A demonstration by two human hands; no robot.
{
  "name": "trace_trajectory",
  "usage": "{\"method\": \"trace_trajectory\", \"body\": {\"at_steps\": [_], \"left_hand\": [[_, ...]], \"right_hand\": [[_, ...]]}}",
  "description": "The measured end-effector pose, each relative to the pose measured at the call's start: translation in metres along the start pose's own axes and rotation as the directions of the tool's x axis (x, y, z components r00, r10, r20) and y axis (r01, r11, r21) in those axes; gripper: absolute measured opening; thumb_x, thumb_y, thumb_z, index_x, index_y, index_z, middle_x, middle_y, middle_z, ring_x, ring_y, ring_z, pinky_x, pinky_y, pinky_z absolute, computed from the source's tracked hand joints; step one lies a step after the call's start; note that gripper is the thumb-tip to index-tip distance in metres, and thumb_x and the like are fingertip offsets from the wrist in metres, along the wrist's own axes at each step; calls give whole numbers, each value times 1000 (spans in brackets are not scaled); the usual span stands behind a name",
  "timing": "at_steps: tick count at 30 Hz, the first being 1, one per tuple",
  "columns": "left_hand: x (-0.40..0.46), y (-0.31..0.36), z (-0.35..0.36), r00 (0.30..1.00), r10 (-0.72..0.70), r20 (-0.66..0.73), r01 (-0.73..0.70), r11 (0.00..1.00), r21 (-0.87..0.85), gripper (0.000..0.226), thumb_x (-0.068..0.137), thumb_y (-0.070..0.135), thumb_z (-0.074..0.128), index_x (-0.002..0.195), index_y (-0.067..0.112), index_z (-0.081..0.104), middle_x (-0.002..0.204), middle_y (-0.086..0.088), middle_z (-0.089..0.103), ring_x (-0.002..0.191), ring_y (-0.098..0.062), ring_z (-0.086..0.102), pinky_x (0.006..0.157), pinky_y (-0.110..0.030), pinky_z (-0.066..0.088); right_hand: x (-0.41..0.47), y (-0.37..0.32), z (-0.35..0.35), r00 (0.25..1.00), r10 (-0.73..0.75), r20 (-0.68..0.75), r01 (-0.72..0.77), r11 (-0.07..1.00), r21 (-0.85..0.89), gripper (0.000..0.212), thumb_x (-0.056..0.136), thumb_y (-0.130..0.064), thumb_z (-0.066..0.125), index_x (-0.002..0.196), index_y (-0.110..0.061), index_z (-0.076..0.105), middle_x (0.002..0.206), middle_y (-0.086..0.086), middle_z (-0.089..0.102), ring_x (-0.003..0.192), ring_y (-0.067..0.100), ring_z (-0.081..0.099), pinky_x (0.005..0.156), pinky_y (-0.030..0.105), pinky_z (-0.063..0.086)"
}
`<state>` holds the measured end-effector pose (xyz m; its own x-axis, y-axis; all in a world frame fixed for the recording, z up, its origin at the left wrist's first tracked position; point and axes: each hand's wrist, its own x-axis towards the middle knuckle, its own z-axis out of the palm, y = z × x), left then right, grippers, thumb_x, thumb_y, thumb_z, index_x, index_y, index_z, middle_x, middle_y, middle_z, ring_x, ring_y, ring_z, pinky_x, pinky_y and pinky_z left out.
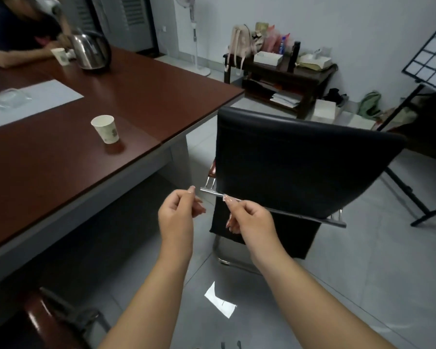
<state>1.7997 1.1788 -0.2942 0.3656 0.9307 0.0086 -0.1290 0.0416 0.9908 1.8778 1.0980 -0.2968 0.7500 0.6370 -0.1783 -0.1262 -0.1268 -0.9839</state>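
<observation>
There are two paper cups on the surface [141,96]: a near cup [105,129] and a far cup [60,56]. There is one kettle [90,50], one black chair [300,162], one backpack [238,45] and one paper scrap [220,301] on the floor.

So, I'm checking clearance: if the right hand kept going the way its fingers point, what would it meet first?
Probably the metal bar across the chair back. The right hand points at it, with one fingertip nearly on it, though depth is unclear.
</observation>
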Motion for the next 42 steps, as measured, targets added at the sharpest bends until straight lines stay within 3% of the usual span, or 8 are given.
{"method": "trace_trajectory", "body": {"at_steps": [7, 17, 20, 23, 29, 34, 42], "left_hand": [[78, -8, -14, 996, -88, -2, 88, 995, 43, 30, 92, 16, 51, 63, 10, 54, 56, 3, 53, 50, 1, 52, 53, -9, 44], [203, -29, -4, 979, -185, -83, 195, 970, 143, 27, 93, 17, 51, 67, 9, 55, 62, -2, 55, 59, -10, 52, 57, -15, 46], [241, -31, 2, 969, -226, -101, 240, 956, 169, 27, 93, 16, 52, 67, 9, 56, 61, -2, 56, 58, -11, 53, 61, -22, 46], [276, -33, 5, 968, -218, -124, 238, 955, 177, 28, 93, 16, 52, 66, 10, 56, 57, 2, 56, 54, -7, 53, 59, -18, 46], [335, -62, 7, 947, -318, -40, 318, 918, 238, 30, 93, 16, 51, 64, 11, 55, 58, 0, 57, 55, -9, 53, 60, -21, 44], [383, -108, 28, 857, -494, 147, 428, 841, 332, 29, 93, 19, 52, 66, 11, 56, 60, -3, 56, 58, -14, 50, 60, -25, 42], [443, -159, 69, 670, -666, 329, 475, 725, 499, 25, 95, 22, 50, 72, 13, 55, 63, -1, 56, 56, -9, 48, 56, -20, 40]], "right_hand": [[68, 7, 56, 991, 81, 108, -82, 997, 7, 34, 87, -28, 61, 61, -9, 53, 44, -7, 50, 45, 3, 47, 54, 17, 42], [205, 1, 114, 971, 74, 229, -75, 997, -2, 39, 90, -29, 58, 56, -12, 48, 47, -5, 50, 41, -1, 45, 51, 13, 41], [242, -2, 131, 974, 69, 217, -77, 997, 31, 41, 91, -30, 57, 55, -13, 47, 45, -6, 48, 43, 3, 45, 55, 18, 42], [275, 3, 146, 971, 96, 217, -109, 993, 49, 46, 94, -32, 52, 52, -14, 46, 41, -6, 48, 42, 4, 45, 55, 21, 41], [314, 29, 162, 955, 270, 126, -283, 954, 100, 45, 96, -31, 48, 55, -12, 48, 45, -2, 48, 38, 2, 44, 47, 15, 39], [354, 44, 161, 919, 378, -113, -353, 915, 197, 41, 95, -31, 49, 60, -10, 50, 48, 0, 48, 35, -1, 43, 44, 12, 38], [421, 73, 150, 731, 530, -429, -404, 844, 354, 30, 94, -31, 51, 71, -13, 53, 60, -1, 50, 46, 5, 46, 44, 11, 38]]}}
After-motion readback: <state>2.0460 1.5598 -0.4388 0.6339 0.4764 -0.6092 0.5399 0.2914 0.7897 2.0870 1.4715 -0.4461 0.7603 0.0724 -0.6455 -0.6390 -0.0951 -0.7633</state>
